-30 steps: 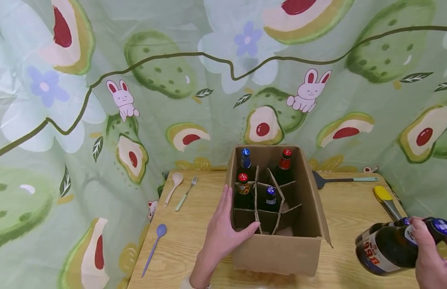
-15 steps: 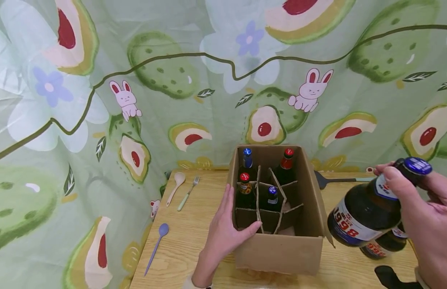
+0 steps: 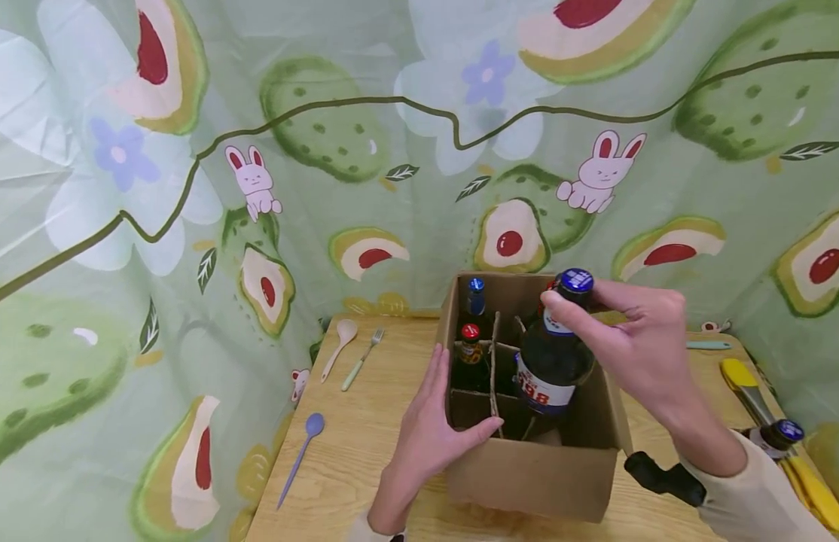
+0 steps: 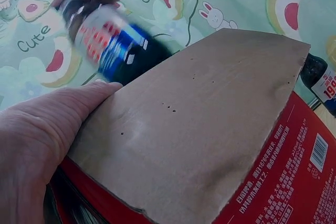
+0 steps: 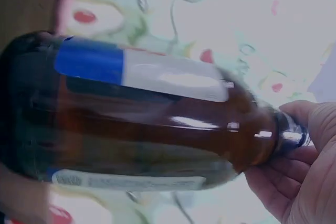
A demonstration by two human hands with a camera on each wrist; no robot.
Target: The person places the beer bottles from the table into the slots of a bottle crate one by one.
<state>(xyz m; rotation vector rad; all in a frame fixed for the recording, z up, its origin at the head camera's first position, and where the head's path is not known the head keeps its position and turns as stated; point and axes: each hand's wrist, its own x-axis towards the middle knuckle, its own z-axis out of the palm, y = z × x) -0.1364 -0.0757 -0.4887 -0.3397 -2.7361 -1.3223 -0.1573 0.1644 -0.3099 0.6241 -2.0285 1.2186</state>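
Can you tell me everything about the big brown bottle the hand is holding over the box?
The brown bottle looks like dark glass, with a blue cap and a white, red and blue label. It hangs nearly upright, slightly tilted, its bottom dipping into the cardboard box. The right hand pinches its neck just under the cap. Whether it touches the dividers cannot be told.

A pale wooden tabletop [image 3: 365,444] stands against a green curtain [image 3: 189,226] (printed with avocados, white rabbits and flowers), evenly lit.
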